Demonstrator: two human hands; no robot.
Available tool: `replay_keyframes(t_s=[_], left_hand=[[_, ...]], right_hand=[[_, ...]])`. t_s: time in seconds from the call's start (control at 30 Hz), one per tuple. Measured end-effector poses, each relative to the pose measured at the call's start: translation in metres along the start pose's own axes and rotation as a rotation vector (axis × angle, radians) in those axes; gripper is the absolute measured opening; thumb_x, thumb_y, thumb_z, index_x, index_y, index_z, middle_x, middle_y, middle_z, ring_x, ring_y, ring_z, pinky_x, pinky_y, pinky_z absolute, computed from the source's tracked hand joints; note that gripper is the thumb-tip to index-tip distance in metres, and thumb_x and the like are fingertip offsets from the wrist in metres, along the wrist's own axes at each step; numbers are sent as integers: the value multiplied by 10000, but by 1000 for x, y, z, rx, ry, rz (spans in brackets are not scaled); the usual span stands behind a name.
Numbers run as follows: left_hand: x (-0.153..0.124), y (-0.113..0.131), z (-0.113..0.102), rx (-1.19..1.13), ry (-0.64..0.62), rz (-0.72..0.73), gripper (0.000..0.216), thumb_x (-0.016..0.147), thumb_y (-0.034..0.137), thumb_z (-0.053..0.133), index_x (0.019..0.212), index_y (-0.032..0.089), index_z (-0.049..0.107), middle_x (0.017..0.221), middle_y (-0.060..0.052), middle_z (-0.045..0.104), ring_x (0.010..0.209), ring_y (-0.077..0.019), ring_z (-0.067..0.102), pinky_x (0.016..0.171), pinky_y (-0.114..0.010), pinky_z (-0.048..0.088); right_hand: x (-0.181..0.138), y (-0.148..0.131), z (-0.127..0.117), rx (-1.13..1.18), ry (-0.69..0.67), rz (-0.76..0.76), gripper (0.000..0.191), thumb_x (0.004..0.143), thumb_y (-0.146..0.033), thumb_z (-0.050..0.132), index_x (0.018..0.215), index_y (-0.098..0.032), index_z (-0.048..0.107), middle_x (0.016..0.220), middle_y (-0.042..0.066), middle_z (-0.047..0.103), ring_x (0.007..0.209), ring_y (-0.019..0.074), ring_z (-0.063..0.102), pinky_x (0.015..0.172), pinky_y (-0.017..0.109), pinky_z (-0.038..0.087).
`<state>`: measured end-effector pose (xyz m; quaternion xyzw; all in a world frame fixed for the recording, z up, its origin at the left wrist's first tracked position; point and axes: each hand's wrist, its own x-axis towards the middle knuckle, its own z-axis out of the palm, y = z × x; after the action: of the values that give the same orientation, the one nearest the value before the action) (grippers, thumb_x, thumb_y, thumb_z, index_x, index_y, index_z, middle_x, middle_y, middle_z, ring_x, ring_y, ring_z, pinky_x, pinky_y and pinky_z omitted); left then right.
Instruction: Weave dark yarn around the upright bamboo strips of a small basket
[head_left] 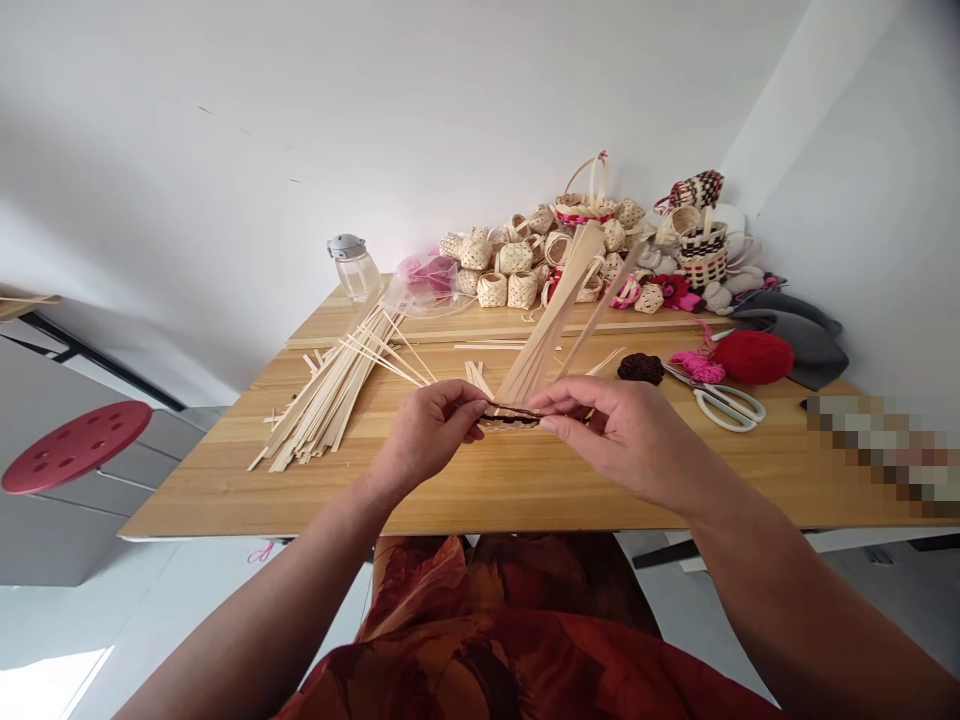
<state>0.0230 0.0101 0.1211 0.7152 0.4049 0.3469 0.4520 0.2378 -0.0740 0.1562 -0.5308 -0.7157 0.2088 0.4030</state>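
Note:
Between my two hands is a small piece of weaving [511, 422] in pale strips, with dark brown yarn [516, 409] running along its top. My left hand [429, 432] is closed, thumb and fingers pinching the weaving's left end. At the other end my right hand [626, 435] pinches the weaving and the yarn between thumb and fingers. Long pale strips [551, 320] fan upward behind the hands, and thinner ones [397, 350] stick out to the left. My fingers hide part of the weaving. A ball of dark brown yarn [640, 370] rests beyond my right hand.
Loose strips [322, 410] lie in a pile on the wooden table [247, 500], left. White-handled scissors [724, 405], pink yarn [697, 366] and a red yarn ball [754, 357] lie right. Several small woven baskets [517, 260] crowd the back, near a clear bottle [356, 270]. A red stool [75, 447] stands left.

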Motion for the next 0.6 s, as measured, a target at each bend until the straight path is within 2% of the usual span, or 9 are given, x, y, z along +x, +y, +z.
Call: replay_keyframes(t_s=[0.23, 0.43, 0.53, 0.6], left_hand=[[-1, 1, -2, -105, -27, 3, 334, 868, 477, 663, 870, 144, 693, 702, -39, 724, 676, -157, 718, 663, -255, 599], [-1, 4, 0, -83, -7, -3, 340, 785, 474, 760, 830, 138, 726, 632, -35, 707, 578, -138, 663, 579, -233, 557], [-1, 6, 0, -69, 4, -30, 328, 809, 470, 734, 790, 144, 699, 618, -31, 700, 568, -133, 653, 574, -228, 542], [-1, 5, 0, -72, 16, -33, 321, 826, 466, 714, 782, 150, 675, 620, -27, 697, 570, -128, 649, 578, -223, 533]], right_hand=[[1, 5, 7, 33, 4, 6, 168, 891, -223, 634, 1014, -242, 746, 956, 23, 782, 849, 200, 724, 772, 309, 552], [1, 3, 17, 20, 18, 13, 211, 921, -272, 610, 1071, -238, 755, 977, 42, 786, 823, 207, 723, 711, 302, 541], [-1, 1, 25, 14, 13, 2, 234, 929, -269, 599, 1107, -260, 750, 1009, 35, 785, 823, 206, 724, 727, 309, 547], [-3, 1, 31, 8, 25, 21, 250, 935, -287, 595, 1141, -260, 735, 970, 37, 787, 750, 197, 718, 706, 315, 548]])
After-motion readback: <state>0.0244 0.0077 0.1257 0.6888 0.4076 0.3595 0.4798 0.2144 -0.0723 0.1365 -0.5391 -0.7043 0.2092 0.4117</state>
